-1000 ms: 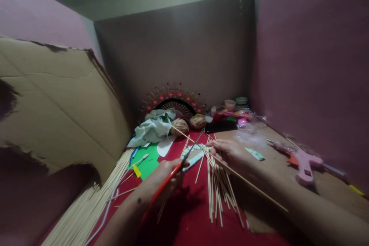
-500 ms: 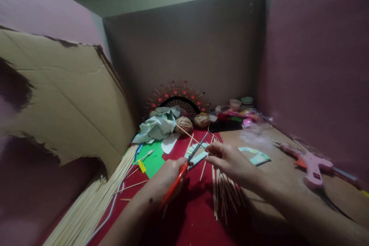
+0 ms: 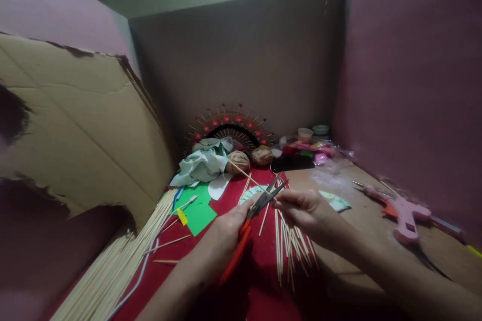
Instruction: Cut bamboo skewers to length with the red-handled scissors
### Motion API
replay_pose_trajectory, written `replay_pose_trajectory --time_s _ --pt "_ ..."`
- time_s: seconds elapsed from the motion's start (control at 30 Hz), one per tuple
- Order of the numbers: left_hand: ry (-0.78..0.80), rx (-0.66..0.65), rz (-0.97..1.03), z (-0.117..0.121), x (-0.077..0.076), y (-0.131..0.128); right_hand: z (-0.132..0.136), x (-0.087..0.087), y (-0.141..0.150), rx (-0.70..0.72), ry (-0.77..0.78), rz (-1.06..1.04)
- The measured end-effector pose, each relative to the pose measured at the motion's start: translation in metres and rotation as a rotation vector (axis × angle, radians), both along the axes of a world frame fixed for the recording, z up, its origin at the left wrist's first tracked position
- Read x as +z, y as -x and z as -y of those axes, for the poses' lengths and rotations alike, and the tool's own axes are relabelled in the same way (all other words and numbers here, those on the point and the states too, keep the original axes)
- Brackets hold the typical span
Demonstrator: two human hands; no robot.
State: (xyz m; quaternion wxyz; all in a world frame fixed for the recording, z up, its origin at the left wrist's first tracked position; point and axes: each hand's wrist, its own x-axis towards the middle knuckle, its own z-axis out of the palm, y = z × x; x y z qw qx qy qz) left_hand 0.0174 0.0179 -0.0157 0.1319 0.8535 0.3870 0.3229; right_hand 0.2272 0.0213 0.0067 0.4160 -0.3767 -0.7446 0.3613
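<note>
In the head view, the left hand (image 3: 229, 230) had its fingers wrapped round the orange handles of the scissors (image 3: 261, 205), whose blades stood parted and pointed up and away. The right hand (image 3: 309, 208) had its fingers pinched together on a thin wooden stick (image 3: 246, 174), just beside the blades. The stick slanted from near the ball of twine (image 3: 238, 163) down to that pinch and appeared to cross between the blades, though the exact contact was too small to tell. It was held above the red surface (image 3: 259, 263), with a bundle of sticks (image 3: 288, 251) lying below the right hand. To cut well here, my judgement was that the stick wanted to sit deep between the blades, square to them, under a firm, even squeeze. The right fingertips looked rather close to the steel (a little more room would have been safer), and the long far end, seemingly unheld, could have sprung away once severed.
</note>
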Motion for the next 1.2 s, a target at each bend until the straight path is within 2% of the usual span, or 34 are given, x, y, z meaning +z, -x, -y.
replay_pose_trajectory --time_s 0.1,0.23,0.33,0.53,0.67,0.8,0.97,1.07,1.2 --pt "0.048 -0.078 -0.052 0.001 0.002 0.0 0.0 0.003 -0.002 0.112 0.103 -0.062" --pt "0.011 -0.137 -0.084 0.003 0.0 0.004 0.0 0.007 -0.006 0.184 0.198 -0.086" --pt "0.029 -0.118 -0.125 0.005 -0.004 0.007 0.0 0.007 -0.008 0.168 0.23 -0.056" --pt "0.101 0.02 -0.192 0.009 -0.004 0.005 -0.002 0.003 -0.004 0.125 0.229 -0.037" --pt "0.124 -0.018 -0.152 0.009 -0.003 0.001 -0.003 0.004 -0.006 0.17 0.358 -0.114" --pt "0.087 -0.082 -0.084 0.007 0.001 -0.003 -0.006 0.006 -0.013 0.284 0.565 -0.22" --pt "0.048 -0.112 -0.132 0.015 0.012 -0.005 -0.012 0.002 -0.021 0.53 0.818 -0.324" --pt "0.041 -0.135 -0.136 0.019 0.014 -0.005 -0.016 -0.002 -0.023 0.634 0.899 -0.372" --pt "0.06 -0.159 -0.097 0.017 0.006 -0.002 -0.021 -0.009 -0.024 0.655 0.959 -0.393"
